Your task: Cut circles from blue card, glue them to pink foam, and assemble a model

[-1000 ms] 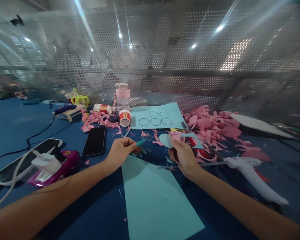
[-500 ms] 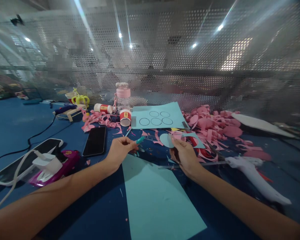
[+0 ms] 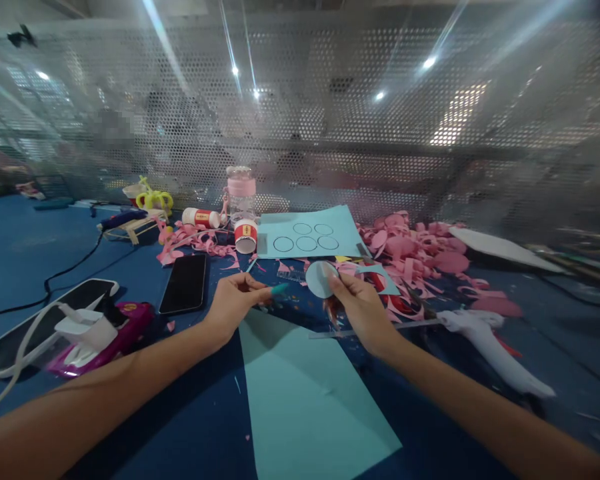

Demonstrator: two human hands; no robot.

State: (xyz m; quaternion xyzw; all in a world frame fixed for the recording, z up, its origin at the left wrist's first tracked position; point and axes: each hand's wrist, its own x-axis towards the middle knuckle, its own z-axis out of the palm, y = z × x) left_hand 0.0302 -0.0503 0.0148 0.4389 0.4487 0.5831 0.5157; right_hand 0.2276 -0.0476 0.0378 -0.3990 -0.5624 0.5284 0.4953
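One blue disc (image 3: 322, 280); cup labels (image 3: 246, 230) illegible

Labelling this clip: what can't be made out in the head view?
Head view:
Left hand: anything pinched inside, hidden by its own fingers.
Blue disc: right edge, hidden by the right hand.
Large blue sheet: near end, cut off by the bottom edge.
Nearer cup: lettering, too small.

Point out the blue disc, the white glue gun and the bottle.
Blue disc (image 3: 319, 279): head view, on its flat face, left of the gripping fingertips.
White glue gun (image 3: 503, 353): head view, on its handle.
Bottle (image 3: 241, 188): head view, on its pink band below the top.
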